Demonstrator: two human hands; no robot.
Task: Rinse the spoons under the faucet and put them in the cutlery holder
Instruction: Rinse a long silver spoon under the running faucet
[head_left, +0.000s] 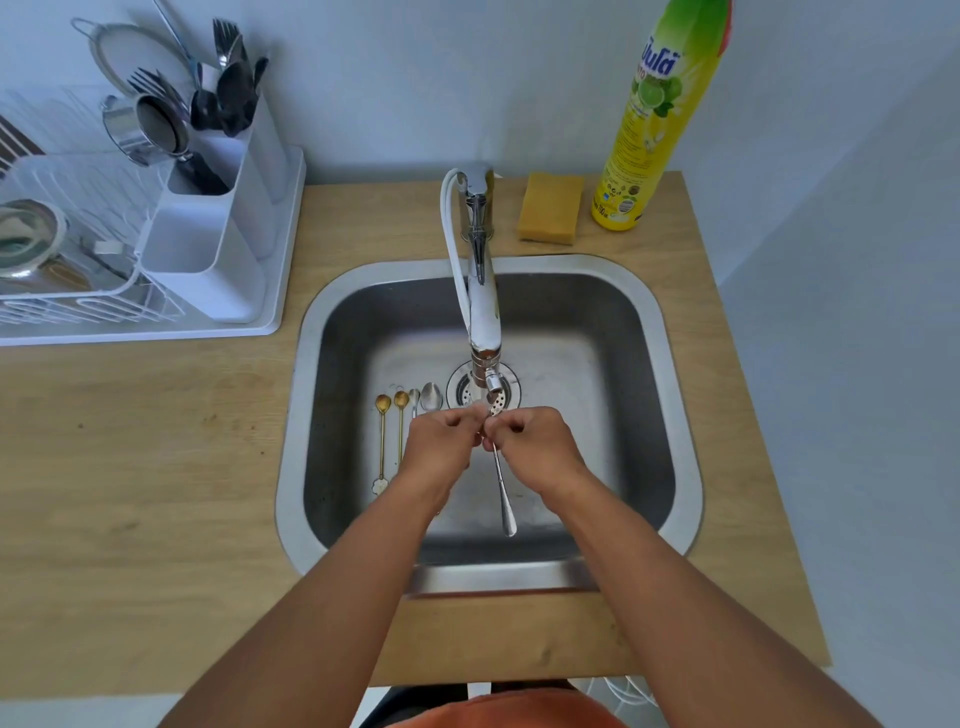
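At frame centre I see both hands, left hand (444, 441) and right hand (530, 441), pinching a slotted spoon (500, 467) beneath the faucet (480, 291); white cutlery holder (208, 244) sits upper left.

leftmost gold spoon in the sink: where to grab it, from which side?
Probably pinch the thin mid-handle of the leftmost gold spoon from straight above, fingers closing across it left to right. It lies flat on the steel sink floor, bowl toward the faucet; the left side is clear, while a second gold spoon lies close on its right.

Both hands (496, 441) curled, fingertips together
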